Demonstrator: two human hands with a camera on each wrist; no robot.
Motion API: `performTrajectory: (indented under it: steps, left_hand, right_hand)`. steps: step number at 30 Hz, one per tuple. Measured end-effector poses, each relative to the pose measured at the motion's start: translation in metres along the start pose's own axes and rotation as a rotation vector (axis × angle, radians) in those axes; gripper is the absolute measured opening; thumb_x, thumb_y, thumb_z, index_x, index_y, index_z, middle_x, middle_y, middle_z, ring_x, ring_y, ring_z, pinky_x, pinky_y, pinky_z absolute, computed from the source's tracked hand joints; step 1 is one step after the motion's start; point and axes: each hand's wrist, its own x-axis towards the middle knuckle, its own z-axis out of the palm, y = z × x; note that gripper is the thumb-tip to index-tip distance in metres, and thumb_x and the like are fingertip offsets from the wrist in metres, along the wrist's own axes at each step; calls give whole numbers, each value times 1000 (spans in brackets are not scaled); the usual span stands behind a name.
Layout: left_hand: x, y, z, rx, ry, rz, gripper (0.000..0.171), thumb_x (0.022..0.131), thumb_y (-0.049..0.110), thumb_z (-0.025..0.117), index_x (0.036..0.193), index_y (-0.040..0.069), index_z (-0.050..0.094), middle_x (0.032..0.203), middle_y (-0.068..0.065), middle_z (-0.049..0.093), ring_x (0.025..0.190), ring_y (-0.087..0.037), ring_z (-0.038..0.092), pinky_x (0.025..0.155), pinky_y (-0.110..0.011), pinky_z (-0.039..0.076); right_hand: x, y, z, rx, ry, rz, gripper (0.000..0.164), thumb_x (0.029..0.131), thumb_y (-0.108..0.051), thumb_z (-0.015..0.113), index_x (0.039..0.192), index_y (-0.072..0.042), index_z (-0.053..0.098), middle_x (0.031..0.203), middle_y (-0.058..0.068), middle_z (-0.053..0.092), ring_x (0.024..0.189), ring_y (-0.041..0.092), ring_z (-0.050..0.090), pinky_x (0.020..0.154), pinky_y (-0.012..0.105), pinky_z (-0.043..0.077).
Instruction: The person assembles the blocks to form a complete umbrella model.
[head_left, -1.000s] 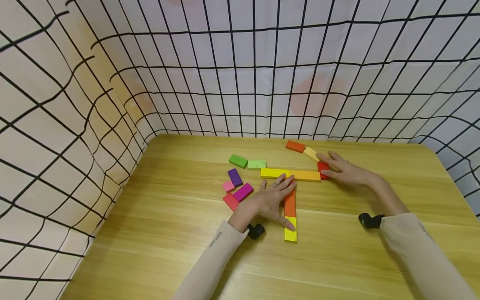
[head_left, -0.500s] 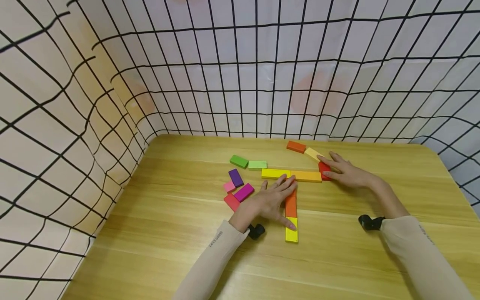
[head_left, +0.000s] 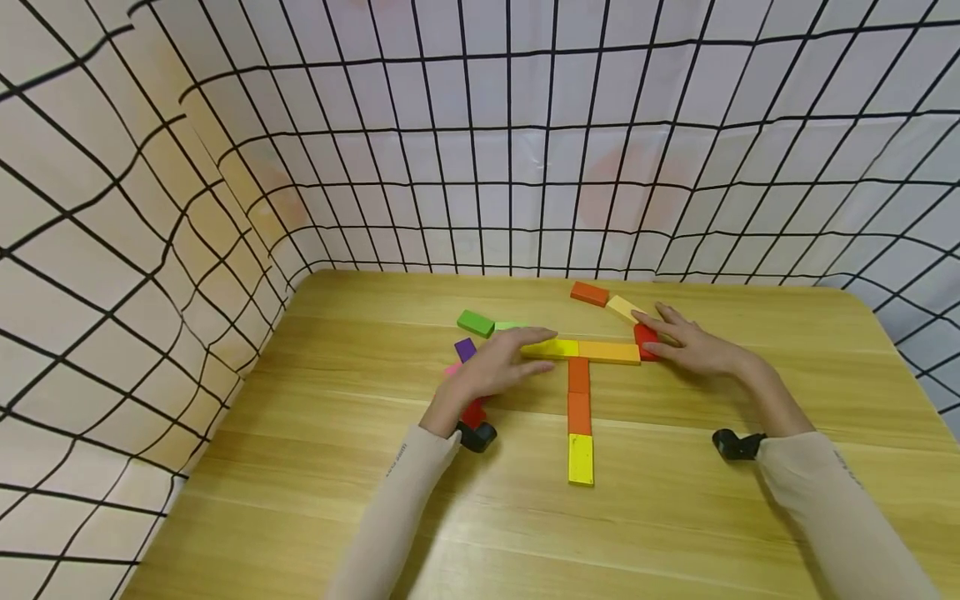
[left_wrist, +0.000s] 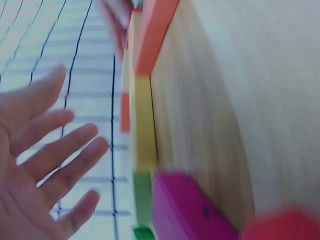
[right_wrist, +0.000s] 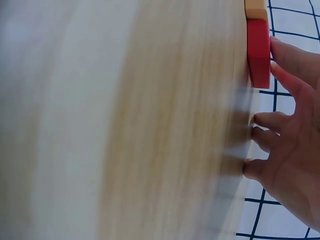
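Note:
Several flat coloured wooden blocks lie on the table. In the head view my left hand (head_left: pixel 495 364) is above the left group, fingers extended toward a yellow block (head_left: pixel 558 348) and holding nothing. The left wrist view shows that hand (left_wrist: pixel 45 160) with its fingers spread apart. An orange-yellow block (head_left: pixel 609 352) continues the yellow one's row. Below it run two orange blocks (head_left: pixel 578 396) and another yellow block (head_left: pixel 581 460) in a column. My right hand (head_left: pixel 693 343) rests fingertips on a red block (right_wrist: pixel 258 52) at the row's right end, beside a pale yellow block (head_left: pixel 622 309).
Green blocks (head_left: pixel 476 323) lie left of the row. A purple block (head_left: pixel 465 348), a magenta block (left_wrist: pixel 187 207) and pink and red ones are partly covered by my left hand. An orange-red block (head_left: pixel 589 293) is at the back. White grid-patterned curtains (head_left: pixel 525 167) border the table (head_left: pixel 660 517).
My left hand has lifted off the orange and yellow column and moved left and back, leaving the column uncovered. The right hand stays at the red block.

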Motion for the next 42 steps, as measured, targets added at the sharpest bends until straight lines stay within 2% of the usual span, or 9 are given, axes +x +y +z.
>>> performTrajectory:
  steps: [4,6,8,13,17,23,30,36,42]
  left_hand:
    - [0,-22,-13,-112,141,-90,49,100,20,70,144,1,59,151,-13,58,145,-31,50,121,-46,41]
    - [1,-31,-17,-98,187,-123,47,98,17,72,142,1,61,148,-13,61,142,-32,53,120,-47,42]
    - [2,-38,-20,-51,201,-155,46,97,16,73,141,3,63,147,-13,62,142,-32,53,125,-49,35]
    - [6,-47,-25,45,182,-221,45,96,15,75,139,8,66,145,-9,64,141,-31,54,123,-56,25]
    - [11,-47,-27,128,162,-241,41,94,10,76,135,9,70,140,-9,68,134,-29,59,109,-49,34]
    - [19,-44,-32,239,139,-248,34,92,4,76,125,10,76,129,-9,73,122,-28,65,96,-42,36]
    - [42,-46,-36,187,164,-218,33,91,7,78,124,8,76,126,-10,74,112,-27,68,105,-44,45]
    - [70,-47,-32,112,182,-215,33,92,5,77,125,4,75,125,-12,73,111,-28,66,97,-38,54]
    - [90,-44,-25,104,191,-210,30,95,8,75,124,1,74,123,-14,72,108,-27,64,95,-36,55]
  right_hand:
    - [-1,1,0,9,-2,3,68,109,-36,52,166,-14,23,169,34,-4,153,62,-6,115,83,0]
    - [-1,1,0,14,-2,6,68,108,-36,52,166,-14,23,169,34,-4,152,63,-6,115,84,0]
    - [-1,1,0,19,-1,10,68,108,-36,52,166,-14,23,169,33,-4,152,63,-6,115,83,0]
    - [-1,0,1,29,-1,7,68,108,-36,53,166,-14,24,169,33,-5,153,62,-7,115,83,0]
    - [-1,-1,2,25,-1,8,68,108,-36,52,166,-14,24,170,33,-4,154,61,-7,116,82,-1]
    - [-3,-2,2,33,4,8,68,108,-36,53,166,-14,24,170,33,-4,153,61,-7,115,83,-1]
    - [-5,-1,3,27,12,6,67,108,-35,52,166,-14,25,170,33,-4,154,60,-7,116,82,-2]
    - [-5,2,3,27,15,4,66,109,-37,51,166,-17,24,170,32,-3,155,58,-7,117,81,-1]
    - [-7,0,4,41,17,2,66,109,-35,50,166,-15,24,170,31,-4,156,56,-9,120,78,-4]
